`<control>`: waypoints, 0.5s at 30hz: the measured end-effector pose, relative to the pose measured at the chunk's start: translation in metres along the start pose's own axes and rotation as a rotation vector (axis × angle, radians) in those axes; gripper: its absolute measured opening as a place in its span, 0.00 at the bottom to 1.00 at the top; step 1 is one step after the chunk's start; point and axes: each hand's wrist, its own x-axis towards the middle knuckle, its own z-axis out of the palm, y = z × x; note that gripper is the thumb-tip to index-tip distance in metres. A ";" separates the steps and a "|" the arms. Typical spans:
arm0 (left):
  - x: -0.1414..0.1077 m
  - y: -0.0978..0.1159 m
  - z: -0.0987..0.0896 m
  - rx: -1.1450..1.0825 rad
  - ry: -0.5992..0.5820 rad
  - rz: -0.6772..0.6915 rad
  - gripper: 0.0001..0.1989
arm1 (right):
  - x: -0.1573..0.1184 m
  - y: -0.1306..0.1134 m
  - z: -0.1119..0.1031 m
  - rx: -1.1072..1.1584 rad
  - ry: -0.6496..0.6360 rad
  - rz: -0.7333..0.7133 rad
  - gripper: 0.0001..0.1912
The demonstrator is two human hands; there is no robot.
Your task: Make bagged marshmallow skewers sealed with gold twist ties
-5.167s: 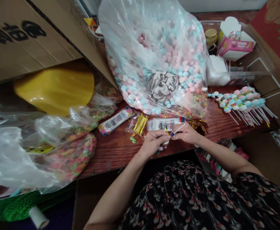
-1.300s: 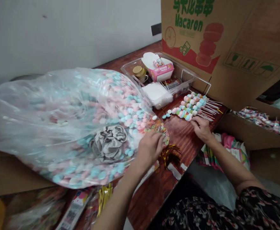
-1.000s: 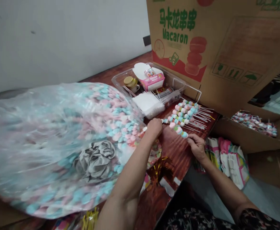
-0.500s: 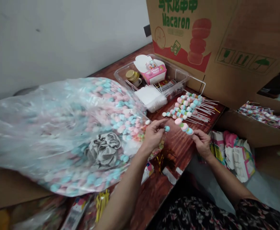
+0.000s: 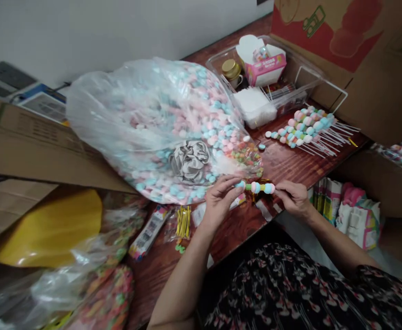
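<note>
Head view: left fingers [image 5: 232, 194] and right fingers [image 5: 285, 185] tight on candy skewer [image 5: 255, 187], bulging bag [image 5: 163, 123] beyond.

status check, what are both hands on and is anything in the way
Left hand closed on candy skewer's far end; right hand gripping its other end. Skewer held above table. Nothing visibly blocking it.

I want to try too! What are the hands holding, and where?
A candy skewer: the left hand pinches its blue end candy, the right hand the opposite end.
</note>
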 end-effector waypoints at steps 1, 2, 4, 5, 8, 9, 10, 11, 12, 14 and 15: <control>-0.006 -0.001 -0.004 0.045 0.038 0.013 0.11 | -0.001 -0.003 0.003 0.002 -0.017 -0.018 0.06; -0.011 -0.003 -0.008 0.082 0.082 0.015 0.11 | -0.002 -0.006 0.005 0.001 -0.033 -0.038 0.06; -0.021 -0.008 -0.014 0.107 0.159 -0.030 0.11 | -0.004 -0.011 0.011 -0.010 -0.055 -0.069 0.06; -0.027 -0.011 -0.017 0.085 0.185 -0.065 0.11 | -0.005 -0.014 0.015 -0.019 -0.062 -0.072 0.06; -0.042 -0.020 -0.019 -0.094 0.242 -0.146 0.12 | -0.008 -0.025 0.026 -0.049 -0.073 -0.043 0.06; -0.047 -0.023 -0.018 -0.166 0.265 -0.155 0.12 | -0.009 -0.029 0.030 -0.072 -0.082 -0.042 0.06; -0.052 -0.025 -0.017 -0.232 0.287 -0.156 0.12 | -0.010 -0.032 0.034 -0.100 -0.093 -0.046 0.07; -0.057 -0.028 -0.016 -0.279 0.306 -0.153 0.13 | -0.011 -0.036 0.038 -0.127 -0.102 -0.050 0.07; -0.061 -0.031 -0.015 -0.297 0.325 -0.143 0.14 | -0.012 -0.039 0.042 -0.146 -0.106 -0.048 0.07; -0.068 -0.036 -0.015 -0.254 0.369 -0.105 0.17 | -0.014 -0.044 0.050 -0.152 -0.092 -0.014 0.06; -0.071 -0.039 -0.015 -0.208 0.402 -0.083 0.18 | -0.015 -0.045 0.054 -0.142 -0.081 0.010 0.07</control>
